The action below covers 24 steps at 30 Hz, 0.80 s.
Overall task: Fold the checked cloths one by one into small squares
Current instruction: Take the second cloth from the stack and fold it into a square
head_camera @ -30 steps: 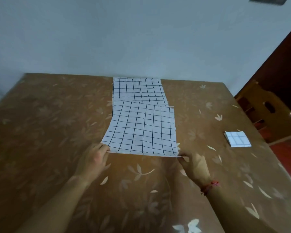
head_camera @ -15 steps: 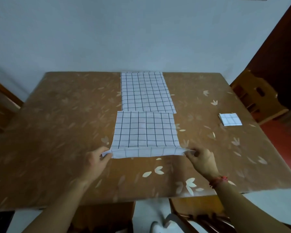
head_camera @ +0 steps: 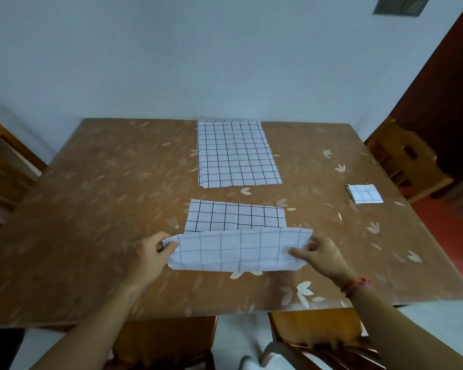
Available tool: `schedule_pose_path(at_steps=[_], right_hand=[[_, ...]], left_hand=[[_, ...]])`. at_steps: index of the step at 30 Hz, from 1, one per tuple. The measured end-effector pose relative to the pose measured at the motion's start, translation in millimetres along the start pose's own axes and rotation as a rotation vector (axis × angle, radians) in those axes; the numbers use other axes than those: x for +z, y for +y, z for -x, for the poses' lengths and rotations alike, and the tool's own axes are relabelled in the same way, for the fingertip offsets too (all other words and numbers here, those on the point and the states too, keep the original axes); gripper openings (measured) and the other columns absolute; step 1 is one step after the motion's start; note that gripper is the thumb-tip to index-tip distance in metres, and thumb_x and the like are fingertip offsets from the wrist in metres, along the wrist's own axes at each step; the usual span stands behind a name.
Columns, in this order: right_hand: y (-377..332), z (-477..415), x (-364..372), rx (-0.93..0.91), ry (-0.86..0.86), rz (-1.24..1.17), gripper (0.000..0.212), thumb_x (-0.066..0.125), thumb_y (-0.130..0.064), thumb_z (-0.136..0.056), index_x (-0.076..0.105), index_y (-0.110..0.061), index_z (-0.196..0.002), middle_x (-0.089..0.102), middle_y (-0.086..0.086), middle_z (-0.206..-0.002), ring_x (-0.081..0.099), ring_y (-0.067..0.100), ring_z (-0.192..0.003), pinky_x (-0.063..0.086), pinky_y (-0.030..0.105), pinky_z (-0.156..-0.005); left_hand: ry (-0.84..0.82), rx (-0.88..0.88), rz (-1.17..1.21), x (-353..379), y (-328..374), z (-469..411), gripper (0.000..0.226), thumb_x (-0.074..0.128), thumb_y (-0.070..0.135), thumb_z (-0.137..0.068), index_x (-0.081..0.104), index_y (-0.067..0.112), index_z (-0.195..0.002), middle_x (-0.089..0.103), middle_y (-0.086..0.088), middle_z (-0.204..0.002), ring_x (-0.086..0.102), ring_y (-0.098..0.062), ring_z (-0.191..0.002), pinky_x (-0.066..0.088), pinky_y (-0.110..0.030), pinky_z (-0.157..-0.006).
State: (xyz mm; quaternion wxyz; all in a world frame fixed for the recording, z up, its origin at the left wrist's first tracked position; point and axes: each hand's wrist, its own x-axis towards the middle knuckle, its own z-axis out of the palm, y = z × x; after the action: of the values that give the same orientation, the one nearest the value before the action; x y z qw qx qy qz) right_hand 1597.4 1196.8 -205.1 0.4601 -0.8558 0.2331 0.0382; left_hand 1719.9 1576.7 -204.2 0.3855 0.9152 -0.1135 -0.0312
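Left grip point(head_camera: 150, 253) & right grip point(head_camera: 325, 259) each pinch a near corner of the checked cloth point(head_camera: 235, 252) at desk point(head_camera: 91, 209) front-centre; near edge lifted, flipped over the rest. Flat cloths point(head_camera: 235, 153) behind, maybe 2 stacked; folded square point(head_camera: 365, 193) at right.

On the brown, leaf-patterned worktop point(head_camera: 91, 209), the left grip point(head_camera: 155, 252) and the right grip point(head_camera: 324, 256) each pinch one end of the near checked cloth point(head_camera: 235, 217). Its near edge is raised and turned over toward the far edge, paler underside up, while its far strip lies flat. Beyond it, with a gap between, the far checked cloth point(head_camera: 235, 153) lies spread flat against the worktop's far edge, and a small folded square point(head_camera: 365, 193) sits well off to the right, near a wooden chair point(head_camera: 406, 161); a red thread bracelet point(head_camera: 356, 285) circles the right wrist.
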Motion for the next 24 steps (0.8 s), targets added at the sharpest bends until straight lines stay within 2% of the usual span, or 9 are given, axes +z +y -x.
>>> schedule_pose_path(at_steps=[3, 7, 11, 13, 15, 16, 18, 20, 24], right_hand=[[25.3, -2.1, 6.2, 0.169, -0.109, 0.131, 0.022, 0.084, -0.03, -0.072, 0.074, -0.022, -0.09, 0.075, -0.008, -0.085, 0.071, 0.012, -0.08, 0.059, 0.03, -0.076], [37.7, -1.3, 12.3, 0.234, -0.088, 0.132, 0.013, 0.079, -0.021, -0.079, 0.071, -0.015, -0.07, 0.071, -0.004, -0.065, 0.066, 0.012, -0.06, 0.053, 0.021, -0.054], [37.4, -14.2, 14.5, 0.248, -0.034, -0.002, 0.007, 0.074, -0.014, -0.085, 0.07, -0.017, -0.081, 0.072, -0.006, -0.073, 0.068, 0.004, -0.061, 0.049, 0.013, -0.052], [40.4, -24.1, 17.2, 0.239, -0.021, -0.005, 0.003, 0.072, -0.015, -0.087, 0.07, -0.016, -0.089, 0.071, -0.008, -0.077, 0.067, 0.002, -0.067, 0.047, 0.01, -0.053], [42.9, -35.7, 20.0, 0.224, -0.021, 0.023, 0.005, 0.07, -0.016, -0.089, 0.068, -0.019, -0.092, 0.069, -0.011, -0.08, 0.064, 0.0, -0.072, 0.045, 0.008, -0.055], [44.3, -42.0, 21.7, 0.236, -0.018, 0.023, 0.004, 0.069, -0.018, -0.089, 0.067, -0.019, -0.093, 0.069, -0.009, -0.081, 0.064, 0.003, -0.075, 0.047, 0.01, -0.058], [48.7, -56.4, 25.6, 0.264, -0.007, 0.004, 0.008, 0.068, -0.021, -0.089, 0.067, -0.016, -0.095, 0.071, -0.002, -0.088, 0.067, 0.015, -0.082, 0.056, 0.027, -0.071], [52.2, -69.4, 28.9, 0.278, 0.009, 0.017, 0.005, 0.067, -0.021, -0.089, 0.068, -0.017, -0.092, 0.072, 0.002, -0.091, 0.068, 0.022, -0.087, 0.057, 0.041, -0.079], [57.0, -90.0, 31.9, 0.322, 0.043, 0.028, 0.005, 0.063, -0.023, -0.09, 0.066, -0.019, -0.09, 0.07, 0.005, -0.095, 0.065, 0.027, -0.089, 0.055, 0.045, -0.084]], left_hand=[[0.003, -0.035, 0.037, 2.8, 3.1, -7.7, 0.018, 0.065, 0.02, -0.089, 0.062, 0.009, -0.076, 0.059, -0.019, -0.069, 0.048, -0.021, -0.058, 0.029, -0.025, -0.05], [0.007, -0.059, 0.103, 9.8, 3.5, -25.2, 0.025, 0.066, 0.021, -0.087, 0.057, 0.004, -0.072, 0.051, -0.017, -0.062, 0.037, -0.012, -0.057, 0.025, -0.023, -0.049], [-0.055, -0.176, 0.252, 22.5, -2.1, -47.3, 0.025, 0.068, 0.027, -0.086, 0.06, 0.005, -0.077, 0.065, -0.015, -0.073, 0.054, -0.014, -0.061, 0.04, -0.03, -0.056], [-0.066, -0.223, 0.32, 30.4, -2.2, -55.1, 0.014, 0.069, 0.026, -0.086, 0.065, 0.013, -0.083, 0.071, -0.007, -0.079, 0.067, -0.016, -0.07, 0.053, -0.041, -0.067], [-0.063, -0.267, 0.361, 36.9, -0.6, -59.8, 0.005, 0.07, 0.02, -0.087, 0.065, 0.02, -0.09, 0.073, 0.001, -0.081, 0.069, -0.012, -0.074, 0.056, -0.041, -0.072], [-0.063, -0.301, 0.364, 40.2, -0.5, -61.1, 0.011, 0.069, 0.019, -0.087, 0.064, 0.02, -0.096, 0.072, 0.001, -0.08, 0.069, -0.011, -0.074, 0.055, -0.035, -0.07], [-0.081, -0.376, 0.362, 46.2, -3.3, -62.5, 0.03, 0.069, 0.018, -0.087, 0.057, 0.017, -0.114, 0.069, -0.001, -0.087, 0.066, -0.011, -0.079, 0.048, -0.026, -0.066], [-0.1, -0.439, 0.34, 52.4, -11.1, -62.9, 0.046, 0.072, 0.021, -0.085, 0.051, 0.014, -0.126, 0.067, -0.003, -0.093, 0.063, -0.012, -0.085, 0.048, -0.028, -0.071], [-0.136, -0.554, 0.338, 64.5, -25.9, -55.1, 0.055, 0.074, 0.018, -0.083, 0.048, 0.014, -0.131, 0.065, -0.005, -0.093, 0.062, -0.014, -0.084, 0.049, -0.028, -0.069]])
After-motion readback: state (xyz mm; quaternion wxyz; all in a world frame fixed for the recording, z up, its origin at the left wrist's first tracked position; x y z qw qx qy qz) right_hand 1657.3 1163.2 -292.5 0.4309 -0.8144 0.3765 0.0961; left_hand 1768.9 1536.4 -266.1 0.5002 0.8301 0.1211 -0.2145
